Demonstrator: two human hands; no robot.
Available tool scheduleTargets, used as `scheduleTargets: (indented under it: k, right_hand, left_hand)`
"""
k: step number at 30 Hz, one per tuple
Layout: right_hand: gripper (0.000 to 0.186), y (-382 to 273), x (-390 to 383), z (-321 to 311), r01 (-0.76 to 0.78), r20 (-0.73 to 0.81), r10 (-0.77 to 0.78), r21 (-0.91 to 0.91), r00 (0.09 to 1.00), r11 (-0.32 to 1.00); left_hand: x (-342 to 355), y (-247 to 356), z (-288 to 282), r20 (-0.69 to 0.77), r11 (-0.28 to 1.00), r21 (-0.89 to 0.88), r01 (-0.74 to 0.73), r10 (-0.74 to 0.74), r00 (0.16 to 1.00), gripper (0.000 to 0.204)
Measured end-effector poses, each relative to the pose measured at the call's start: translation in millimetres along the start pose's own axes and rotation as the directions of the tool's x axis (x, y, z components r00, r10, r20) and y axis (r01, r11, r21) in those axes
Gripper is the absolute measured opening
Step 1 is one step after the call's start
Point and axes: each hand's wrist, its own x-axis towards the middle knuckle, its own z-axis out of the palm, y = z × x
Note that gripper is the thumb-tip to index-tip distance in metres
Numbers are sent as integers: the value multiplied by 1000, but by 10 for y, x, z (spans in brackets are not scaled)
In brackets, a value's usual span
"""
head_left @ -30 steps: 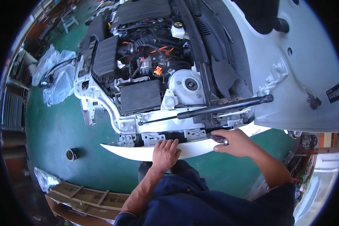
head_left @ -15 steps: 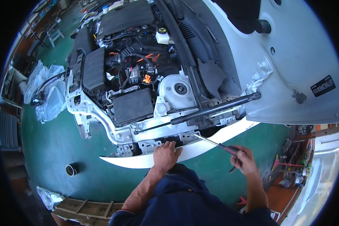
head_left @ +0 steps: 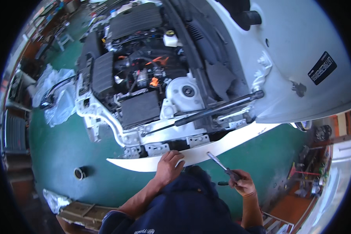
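My left hand [head_left: 169, 167] holds the upper edge of a long white fender [head_left: 138, 164], its fingers curled over the rim. My right hand [head_left: 242, 183], right of the fender, is closed around a socket wrench [head_left: 221, 163] with a silver shaft and dark handle. The shaft's tip lies over the fender's white face, apart from the metal brackets behind it. Beyond the fender's edge, one bracket with holes [head_left: 197, 140] sits nearest the tip; another bracket [head_left: 157, 148] is just past my left hand. A dark piece [head_left: 222, 183] shows beside my right hand; its link to the wrench is unclear.
An open engine bay [head_left: 144, 70] lies ahead. A black gas strut [head_left: 206, 113] slants across its near side to the raised white hood [head_left: 296, 50]. A dark ring-shaped part [head_left: 80, 173] and plastic sheeting [head_left: 60, 101] lie on the green floor, with a cardboard box [head_left: 82, 212] lower left.
My right hand has drawn the socket wrench back toward me, its tip leaving the bracket and coming over the fender. My left hand stays on the fender edge. The whole view has shifted slightly.
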Motion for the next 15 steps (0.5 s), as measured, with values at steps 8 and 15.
scheduleTargets:
  k: [8,15]
  right_hand:
    - [58,-171,294,-301,-286,190,344,-275,919,918]
    - [56,-503,548,-158,-142,142,219,-417,965,898]
  left_hand:
    - [51,60,276,-171,986,85,140,-124,977,20]
    - [-12,7,425,-237,970,128,209,-174,956,22]
